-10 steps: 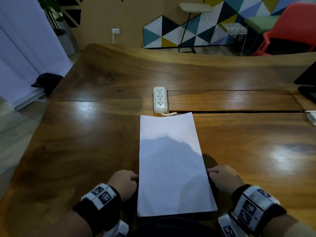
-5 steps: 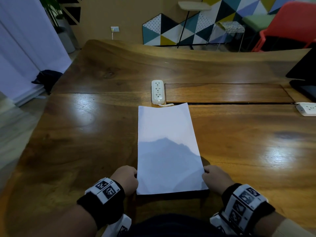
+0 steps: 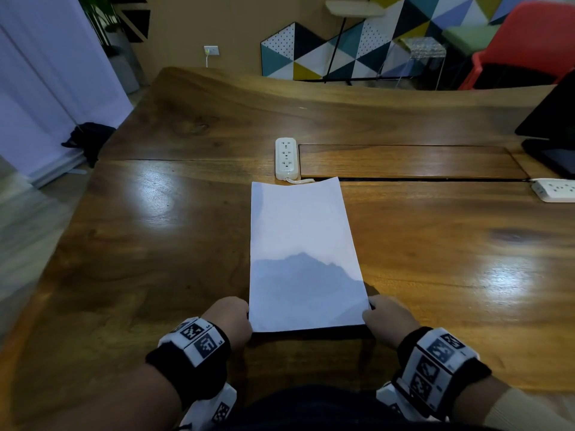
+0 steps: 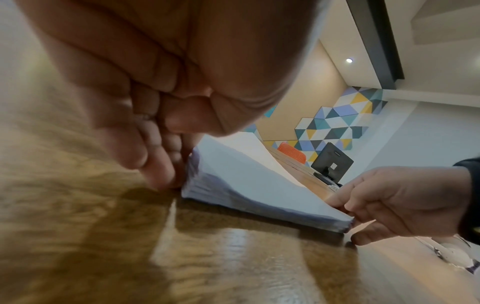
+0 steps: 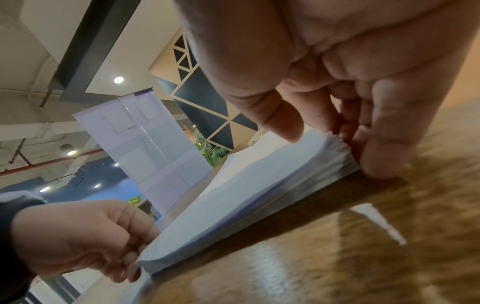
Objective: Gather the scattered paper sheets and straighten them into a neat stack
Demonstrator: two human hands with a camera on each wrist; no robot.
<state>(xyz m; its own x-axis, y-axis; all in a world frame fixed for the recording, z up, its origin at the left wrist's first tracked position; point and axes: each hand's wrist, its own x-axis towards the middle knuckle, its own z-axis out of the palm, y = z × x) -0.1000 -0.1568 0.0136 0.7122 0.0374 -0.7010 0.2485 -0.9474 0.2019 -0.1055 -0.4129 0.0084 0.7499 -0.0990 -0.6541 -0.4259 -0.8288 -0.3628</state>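
A stack of white paper sheets (image 3: 303,244) lies lengthwise on the wooden table (image 3: 149,244), its far end by a power strip. My left hand (image 3: 231,315) holds the near left corner, its fingers (image 4: 161,176) curled against the side edge with their tips on the wood. My right hand (image 3: 385,315) holds the near right corner. In the right wrist view its thumb (image 5: 285,127) lies over the top sheet and its fingers (image 5: 376,162) press the side of the stack (image 5: 259,185). The sheet edges (image 4: 202,185) look slightly uneven.
A white power strip (image 3: 287,158) with its cord touches the stack's far end. A second strip (image 3: 555,190) and a dark monitor (image 3: 553,119) stand at the right. A wooden inset panel (image 3: 404,161) runs behind. Bare wood lies left and right of the stack.
The near end of the stack has drawn back from me and settled lower. My hands, earlier partway along its long sides, now sit at its near corners.
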